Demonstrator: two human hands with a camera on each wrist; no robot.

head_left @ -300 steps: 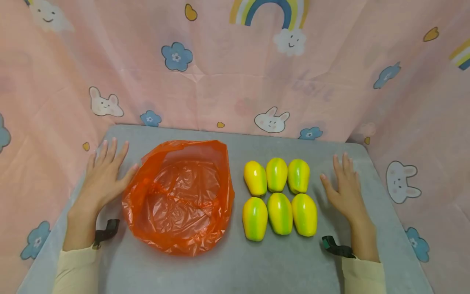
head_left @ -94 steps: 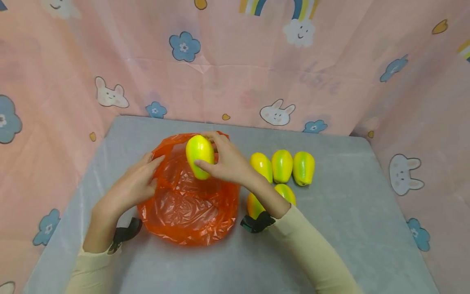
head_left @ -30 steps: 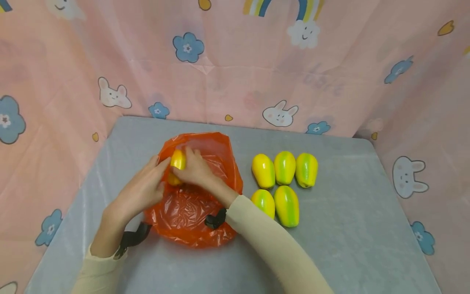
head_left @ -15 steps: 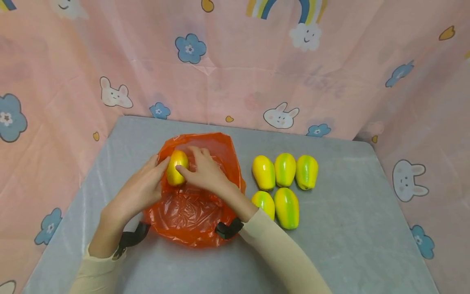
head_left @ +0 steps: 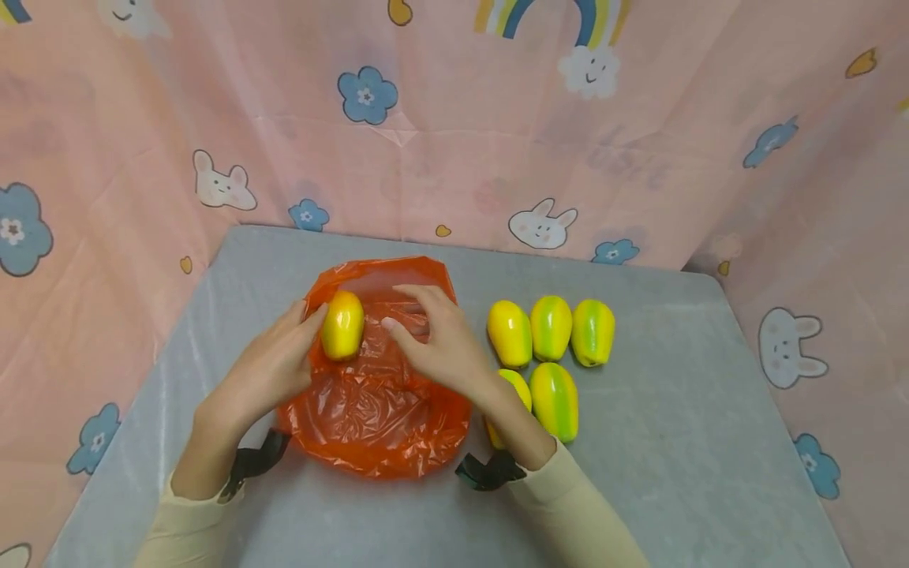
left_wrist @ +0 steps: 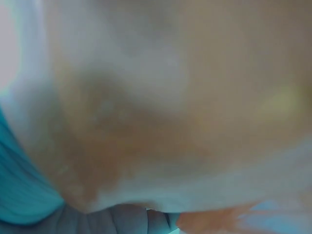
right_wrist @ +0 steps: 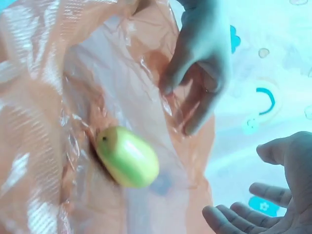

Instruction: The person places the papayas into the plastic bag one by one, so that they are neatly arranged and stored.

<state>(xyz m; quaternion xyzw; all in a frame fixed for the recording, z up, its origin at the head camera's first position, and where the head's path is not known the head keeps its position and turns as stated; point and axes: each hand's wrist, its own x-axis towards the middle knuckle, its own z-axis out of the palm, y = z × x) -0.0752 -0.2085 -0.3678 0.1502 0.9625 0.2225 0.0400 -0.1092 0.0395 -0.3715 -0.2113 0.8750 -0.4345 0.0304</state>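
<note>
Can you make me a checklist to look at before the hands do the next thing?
1. Bag mouth open: ok, it gapes wide.
2. Fruit in the bag let go: ok, the right wrist view shows it apart from both hands.
3. Right hand free: ok, it holds nothing.
4. Left hand gripping the bag firmly: cannot tell; it is at the bag's left edge.
5. Fruits on the table all in plain sight: not ok; of five, the near-left one is partly hidden by the right forearm.
</note>
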